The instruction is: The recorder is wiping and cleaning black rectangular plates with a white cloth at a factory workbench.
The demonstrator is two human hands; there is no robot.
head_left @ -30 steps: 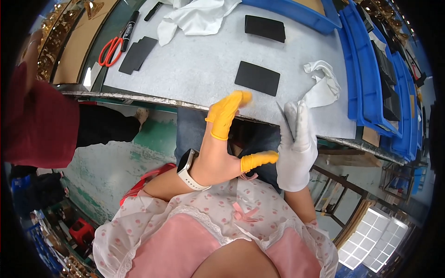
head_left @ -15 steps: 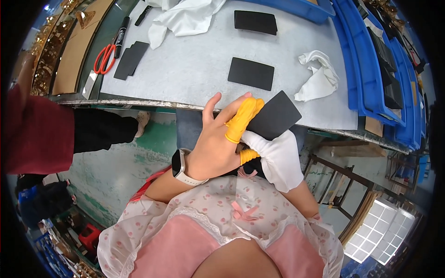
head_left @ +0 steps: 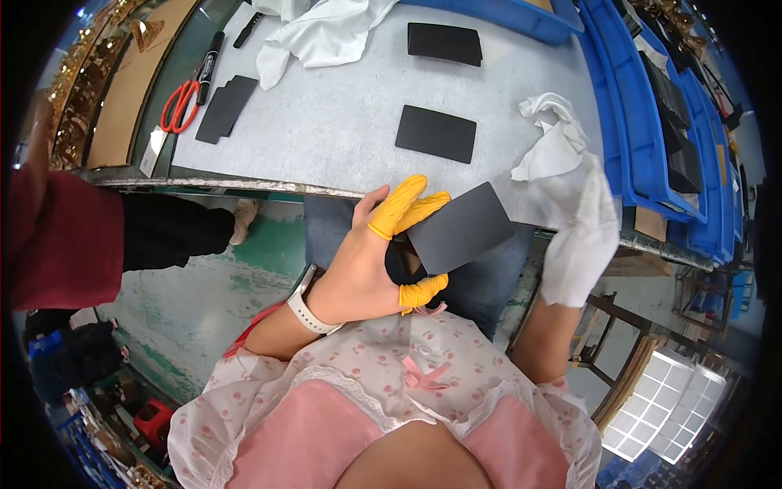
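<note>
Left hand (head_left: 354,267) grips a black plate (head_left: 464,230) by its edges. Gloved right hand (head_left: 580,236), blurred, beside white cloth (head_left: 554,153); contact indeterminable.

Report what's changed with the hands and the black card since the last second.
The right hand, in its white glove, has let go of the black card and swung right, beside the crumpled cloth. The left hand, empty at first, now holds the card alone. Scissors and marker stayed put.
</note>
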